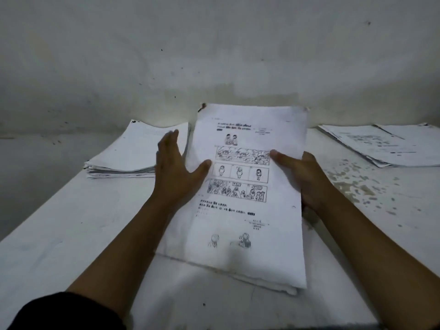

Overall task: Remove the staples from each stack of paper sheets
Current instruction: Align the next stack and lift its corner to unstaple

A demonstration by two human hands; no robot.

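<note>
A thick stack of paper sheets (247,258) stands tilted up in the middle of the table, its bottom edge resting on the tabletop. The top page is printed with comic panels and text. A small dark mark (203,106) sits at its top left corner. My left hand (173,172) presses flat against the stack's left edge, fingers straight, thumb lying on the front page. My right hand (307,182) grips the right edge, with its thumb on the front and its fingers hidden behind the sheets.
A second pile of sheets (133,151) lies at the back left of the white table (71,222). A looser pile (390,144) lies at the back right. A stained wall (214,55) rises right behind the table. Worn paint patches (357,184) mark the tabletop on the right.
</note>
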